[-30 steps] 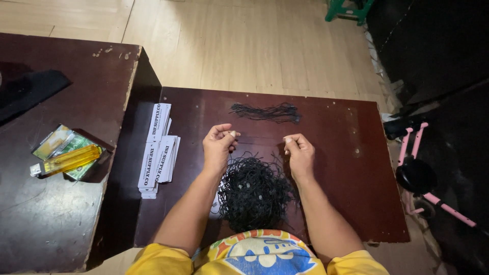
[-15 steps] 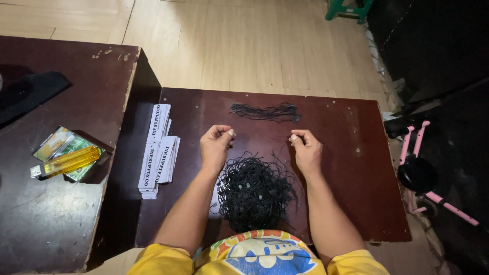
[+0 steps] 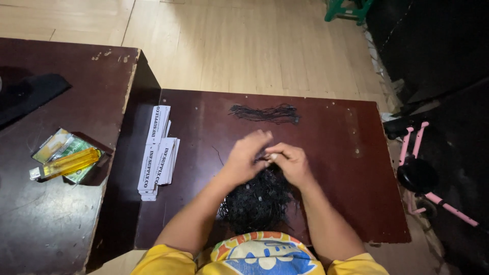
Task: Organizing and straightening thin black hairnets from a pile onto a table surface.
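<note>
Both hands, left hand (image 3: pixel 247 155) and right hand (image 3: pixel 291 162), are meeting fingertip to fingertip, pinching black strings right above the tangled pile (image 3: pixel 259 199) sitting toward the body on the counter (image 3: pixel 346 153).

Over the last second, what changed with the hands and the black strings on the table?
The left hand and right hand moved inward from apart and now meet above the black tangle, pinching something too small to tell. The small string bundle, white tags and yellow lighter stayed put.

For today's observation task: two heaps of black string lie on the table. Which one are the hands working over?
The big tangled pile nearest the person; the small flat bundle lies apart, untouched.
</note>
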